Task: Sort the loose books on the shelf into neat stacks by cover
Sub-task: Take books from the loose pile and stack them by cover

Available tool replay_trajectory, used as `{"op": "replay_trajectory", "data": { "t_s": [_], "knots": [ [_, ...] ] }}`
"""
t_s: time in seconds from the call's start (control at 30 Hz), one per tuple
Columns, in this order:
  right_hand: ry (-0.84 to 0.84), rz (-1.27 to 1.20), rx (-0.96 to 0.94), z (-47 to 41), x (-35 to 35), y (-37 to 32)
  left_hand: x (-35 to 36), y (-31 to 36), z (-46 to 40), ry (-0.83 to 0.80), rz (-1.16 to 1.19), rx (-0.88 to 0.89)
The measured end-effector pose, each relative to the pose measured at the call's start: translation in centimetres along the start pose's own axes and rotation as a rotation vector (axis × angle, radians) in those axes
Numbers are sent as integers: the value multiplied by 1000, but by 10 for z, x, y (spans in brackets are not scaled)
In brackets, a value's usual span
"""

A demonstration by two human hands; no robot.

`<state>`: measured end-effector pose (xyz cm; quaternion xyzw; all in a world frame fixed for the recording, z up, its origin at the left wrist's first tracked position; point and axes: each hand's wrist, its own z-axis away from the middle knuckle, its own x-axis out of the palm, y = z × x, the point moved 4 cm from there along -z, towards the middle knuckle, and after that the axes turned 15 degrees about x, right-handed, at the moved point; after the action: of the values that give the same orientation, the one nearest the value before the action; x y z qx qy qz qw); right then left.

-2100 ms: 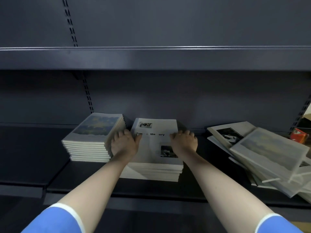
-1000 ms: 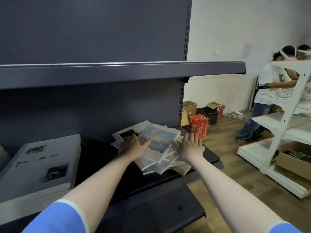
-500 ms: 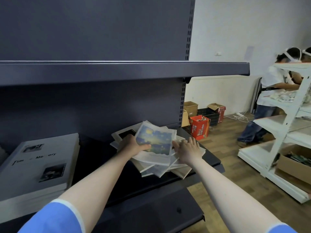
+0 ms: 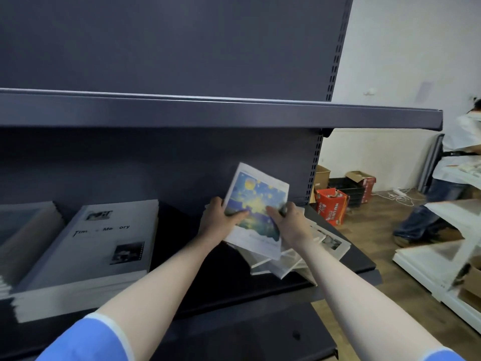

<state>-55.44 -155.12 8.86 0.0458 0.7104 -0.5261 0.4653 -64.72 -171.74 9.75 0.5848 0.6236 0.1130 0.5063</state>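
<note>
I look down at a dark metal shelf. My left hand and right hand each grip a side edge of one book with a blue and yellow painted cover, thumbs on its face, lifting it tilted above a loose pile of books at the shelf's right end. That pile is fanned and untidy, so I judge it is what remains to sort.

To the left, a neat stack of white-covered books sits squared. At the far left edge, part of another stack shows, its cover too dim to make out. I judge the task is partly done.

The white cover reads "Tim", a gap, then "Me ory", with glare hiding some letters. A red box on the floor carries print too blurred to read.
</note>
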Motion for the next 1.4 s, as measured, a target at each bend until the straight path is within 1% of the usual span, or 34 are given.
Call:
{"op": "replay_trajectory", "data": {
  "t_s": [0.13, 0.33, 0.43, 0.6, 0.8, 0.97, 1.07, 1.4],
  "knots": [
    [2, -130, -44, 13, 12, -24, -20, -14, 0, 27, -2, -16],
    [-10, -203, -103, 30, 43, -60, -61, -39, 3, 78, -41, -57],
    [-16, -189, -115, 40, 63, -81, -85, -53, 7, 129, -34, -58],
    [-75, -181, -144, 59, 100, -116, -130, -80, 17, 189, -35, -97],
    [-120, -121, -183, 89, 143, -157, -188, -109, 36, 204, -122, -173],
    [-177, -119, -204, 115, 177, -191, -238, -131, 55, 251, -214, -245],
    [-199, -113, -211, 133, 197, -211, -267, -139, 67, 255, -292, -256],
    [-282, -57, -241, 183, 263, -267, -354, -166, 105, 299, -387, -322]
  ]
}}
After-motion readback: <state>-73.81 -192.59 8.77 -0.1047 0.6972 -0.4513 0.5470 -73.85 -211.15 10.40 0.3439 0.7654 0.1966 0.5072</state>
